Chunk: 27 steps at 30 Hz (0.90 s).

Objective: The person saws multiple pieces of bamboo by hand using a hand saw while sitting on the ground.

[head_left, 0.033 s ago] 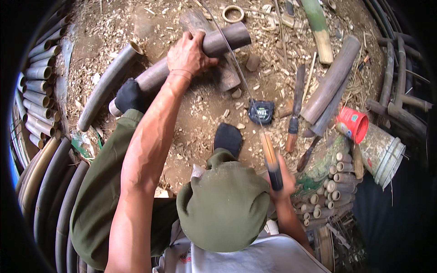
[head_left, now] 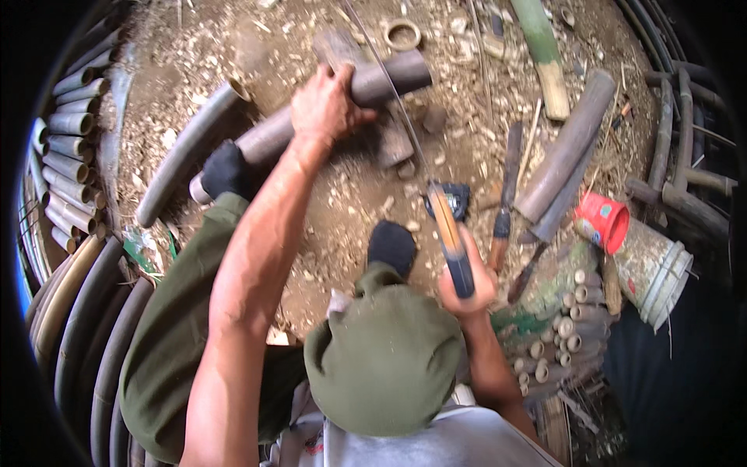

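Observation:
My left hand (head_left: pixel 325 107) is closed round a dark brown bamboo pole (head_left: pixel 268 137), pressing it down across a wooden block (head_left: pixel 393 146). A black-covered foot (head_left: pixel 226 167) rests against the pole's near left end. In my right hand (head_left: pixel 471 284), somewhat blurred, is the handle of a handsaw (head_left: pixel 447 222), orange-brown with a black grip. Its long thin blade crosses the pole to the right of my left hand, near the pole's far end. Just beyond the saw handle a black tape measure (head_left: pixel 459 201) lies on the ground, partly covered by the handle.
At right lie a long knife (head_left: pixel 510 167), thicker bamboo lengths (head_left: pixel 572 140), a red container (head_left: pixel 605 222) and a dirty white bucket (head_left: pixel 654 268). Another bamboo piece (head_left: pixel 191 148) lies left of the pole. Stacked bamboo tubes (head_left: pixel 70 163) line the left side. Chips cover the ground.
My right hand and the saw have moved forward and slightly left, so the handle now overlaps the tape measure. My left hand still holds the pole.

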Available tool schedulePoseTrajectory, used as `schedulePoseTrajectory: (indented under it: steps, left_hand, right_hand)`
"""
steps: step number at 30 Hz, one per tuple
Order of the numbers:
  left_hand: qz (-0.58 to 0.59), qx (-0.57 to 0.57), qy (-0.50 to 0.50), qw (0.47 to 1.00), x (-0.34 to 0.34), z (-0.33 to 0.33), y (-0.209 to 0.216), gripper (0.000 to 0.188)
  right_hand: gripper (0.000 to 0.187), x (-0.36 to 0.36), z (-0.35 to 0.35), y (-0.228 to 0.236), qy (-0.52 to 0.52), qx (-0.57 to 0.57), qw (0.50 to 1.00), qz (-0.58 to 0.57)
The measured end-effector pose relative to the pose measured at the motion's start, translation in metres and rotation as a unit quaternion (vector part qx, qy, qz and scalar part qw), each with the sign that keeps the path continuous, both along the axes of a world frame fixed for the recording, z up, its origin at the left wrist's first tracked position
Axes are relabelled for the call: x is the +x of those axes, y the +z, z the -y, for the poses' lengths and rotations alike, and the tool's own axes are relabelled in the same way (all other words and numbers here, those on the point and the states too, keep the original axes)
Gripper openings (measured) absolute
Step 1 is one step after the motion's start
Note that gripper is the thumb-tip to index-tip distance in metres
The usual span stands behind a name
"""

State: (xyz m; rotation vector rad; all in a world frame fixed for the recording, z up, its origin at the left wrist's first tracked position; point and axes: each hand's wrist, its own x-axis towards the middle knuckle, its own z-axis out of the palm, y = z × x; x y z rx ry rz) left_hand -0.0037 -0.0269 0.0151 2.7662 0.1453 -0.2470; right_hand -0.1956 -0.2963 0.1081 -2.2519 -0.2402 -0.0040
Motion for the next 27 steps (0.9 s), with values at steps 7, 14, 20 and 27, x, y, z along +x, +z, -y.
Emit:
schedulePoseTrajectory:
  steps: [7,14,20,27]
  left_hand:
    - [-0.030,-0.003,-0.011,0.999,-0.004,0.000,0.007,0.070]
    - [0.013,0.005,-0.001,1.000,-0.004,0.015,-0.002,0.074]
    - [-0.031,0.007,-0.003,0.999,0.001,-0.001,0.008,0.073]
    - [-0.022,0.003,-0.009,1.000,-0.005,0.013,0.001,0.076]
  right_hand:
    - [0.052,-0.027,0.011,0.027,-0.017,-0.024,0.997,-0.068]
    - [0.058,0.029,-0.023,-0.012,-0.046,0.054,0.997,-0.026]
    - [0.058,0.004,-0.005,0.027,-0.001,-0.053,0.995,-0.088]
    - [0.061,0.020,-0.007,-0.022,-0.004,-0.012,1.000,-0.022]
